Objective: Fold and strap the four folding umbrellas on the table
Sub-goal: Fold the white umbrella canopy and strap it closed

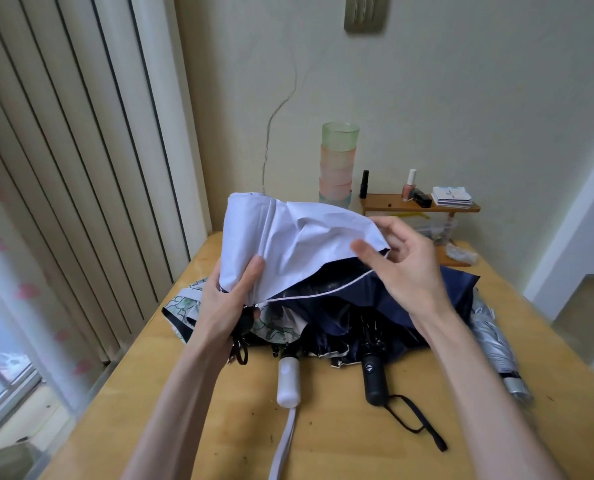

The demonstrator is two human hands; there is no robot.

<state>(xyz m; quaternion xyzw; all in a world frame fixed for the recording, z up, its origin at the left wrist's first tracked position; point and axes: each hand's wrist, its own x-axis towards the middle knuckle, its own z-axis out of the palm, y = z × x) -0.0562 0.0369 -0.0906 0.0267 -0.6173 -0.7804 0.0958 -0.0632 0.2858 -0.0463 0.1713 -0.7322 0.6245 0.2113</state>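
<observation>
— How far had I got?
— Barely begun, I judged. My left hand (233,299) gripped the pale lavender fabric umbrella (299,244) above the wooden tabletop (323,445). My right hand (402,268) pinched its hem. Three other umbrellas (427,306) waited beneath.

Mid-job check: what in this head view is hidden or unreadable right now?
Head view:
white umbrella handle and closing strap: mostly hidden by the left hand.
floral umbrella canopy: mostly covered by the white umbrella.
white handle wrist loop: cut off by the bottom edge.
silver umbrella: blurred near the right edge; strapped or not, unclear.
</observation>
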